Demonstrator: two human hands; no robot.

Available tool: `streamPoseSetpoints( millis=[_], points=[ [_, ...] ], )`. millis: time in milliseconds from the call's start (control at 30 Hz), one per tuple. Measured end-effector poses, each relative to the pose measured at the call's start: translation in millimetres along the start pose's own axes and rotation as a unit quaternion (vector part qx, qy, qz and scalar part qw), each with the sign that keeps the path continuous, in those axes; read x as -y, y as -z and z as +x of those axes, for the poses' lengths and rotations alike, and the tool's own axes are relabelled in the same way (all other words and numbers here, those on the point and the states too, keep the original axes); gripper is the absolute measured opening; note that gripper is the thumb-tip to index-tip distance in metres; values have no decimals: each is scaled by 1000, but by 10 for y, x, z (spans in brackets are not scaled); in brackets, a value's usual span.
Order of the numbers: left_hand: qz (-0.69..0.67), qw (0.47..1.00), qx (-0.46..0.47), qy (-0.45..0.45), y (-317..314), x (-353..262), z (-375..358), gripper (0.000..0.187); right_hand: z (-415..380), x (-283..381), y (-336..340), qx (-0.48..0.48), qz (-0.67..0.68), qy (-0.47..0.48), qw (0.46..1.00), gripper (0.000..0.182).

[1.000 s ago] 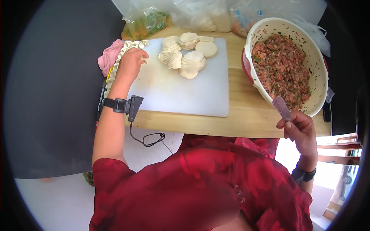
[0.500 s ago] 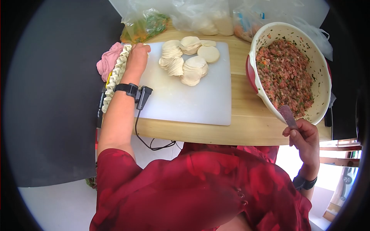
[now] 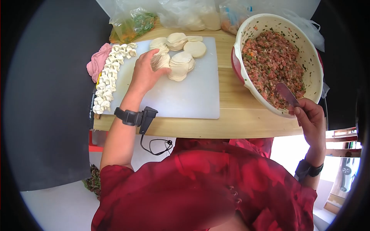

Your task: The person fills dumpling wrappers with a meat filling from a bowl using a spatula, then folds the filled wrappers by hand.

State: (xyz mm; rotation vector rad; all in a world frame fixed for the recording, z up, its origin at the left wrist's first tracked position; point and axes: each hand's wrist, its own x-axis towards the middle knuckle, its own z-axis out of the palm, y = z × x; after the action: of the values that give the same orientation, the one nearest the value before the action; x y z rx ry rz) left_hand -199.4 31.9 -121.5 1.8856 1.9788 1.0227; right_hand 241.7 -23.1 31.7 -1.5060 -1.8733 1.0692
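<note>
My left hand is over the white cutting board, its thumb and fingers apart at the left edge of the overlapping round dough wrappers. More wrappers lie just right of it. Folded dumplings line the board's left side and upper left corner. In my right hand is a flat spatula, its blade over the minced filling in the large white bowl. Whether the blade touches the filling is unclear.
A pink cloth lies left of the dumplings. Plastic bags stand along the back, one with green and orange contents. The wooden table's front edge runs near my body, with a black cable hanging below my left wrist.
My left hand has moved right from the dumpling row to the wrappers and opened. My right hand has brought the spatula farther over the filling. The whole view has shifted slightly.
</note>
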Motion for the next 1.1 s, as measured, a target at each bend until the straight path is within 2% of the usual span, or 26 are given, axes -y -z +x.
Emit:
streamPoseSetpoints(
  millis=[33,100,200,300,433,500,533,600,733,800,833,900,1033,1100],
  points=[
    [0,1000,-2,-1,13,-11,-10,56,-3,4,8,-3,-11,5,1000,15],
    [36,997,62,-10,60,-43,-39,70,-21,2,36,-8,-23,10,1000,15],
    [35,993,97,-49,115,77,19,70,-69,-18,77,-12,-43,-11,999,16],
    [103,987,67,-101,56,169,72,69,-91,-56,66,-20,-36,-14,999,16],
    [84,989,55,-106,-111,142,178,66,-60,-51,53,-7,-47,-8,999,16],
    [112,981,91,-132,-87,174,235,57,-50,-63,32,-2,-48,0,999,16],
    [113,980,91,-134,-41,195,281,57,-40,-71,29,1,-41,4,999,15],
    [-6,980,193,-44,105,217,363,53,-23,-84,39,5,-34,7,999,15],
    [22,975,215,-48,249,143,241,56,-37,-112,41,4,-14,-2,1000,14],
    [118,973,113,-162,218,37,50,53,-36,-127,49,3,-11,-6,1000,14],
    [117,973,116,-163,215,20,28,53,-27,-143,57,9,-22,-2,1000,14],
    [188,947,116,-234,233,-32,-13,52,-36,-182,58,15,-29,3,999,14],
    [126,963,109,-214,245,-16,-47,41,-40,-195,42,17,9,-5,1000,13],
    [31,996,50,-66,229,-140,-155,24,-62,-221,72,12,16,-11,1000,13]
  ],
)
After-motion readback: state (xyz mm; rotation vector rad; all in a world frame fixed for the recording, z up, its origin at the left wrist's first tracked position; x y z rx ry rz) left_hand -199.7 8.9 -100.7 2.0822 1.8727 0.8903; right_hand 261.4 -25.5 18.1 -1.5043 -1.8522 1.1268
